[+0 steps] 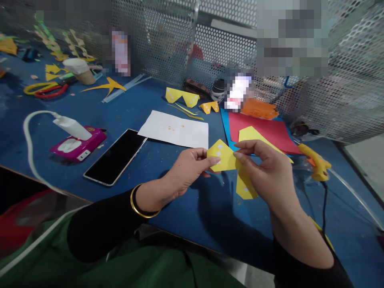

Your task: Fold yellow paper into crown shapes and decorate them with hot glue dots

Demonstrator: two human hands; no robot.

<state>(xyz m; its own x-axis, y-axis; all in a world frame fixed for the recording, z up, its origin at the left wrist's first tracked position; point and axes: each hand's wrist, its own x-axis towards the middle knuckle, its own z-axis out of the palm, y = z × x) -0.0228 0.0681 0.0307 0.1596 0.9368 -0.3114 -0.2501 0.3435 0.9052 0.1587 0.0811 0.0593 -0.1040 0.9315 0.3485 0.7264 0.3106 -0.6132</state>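
My left hand point(192, 166) pinches one end of a folded yellow paper piece point(226, 158) that carries small white patches. The thumb lies on top of the paper. My right hand point(267, 168) has its thumb and forefinger closed on the same piece near its middle bend, and the other end hangs down below my fingers. Just beyond my hands lies a white sheet point(180, 130) with a few tiny yellow bits on it. Two similar cut shapes, a larger yellow one point(182, 97) and a smaller orange one point(209, 107), stand farther back.
A dark phone point(115, 158) and a purple power socket point(79, 142) with a white charger lie left. Scissors point(52, 90) and an orange paper star point(108, 87) sit behind. Coloured sheets point(264, 134) and a yellow glue gun point(315, 162) are right. Perforated metal panels point(162, 36) bound the table.
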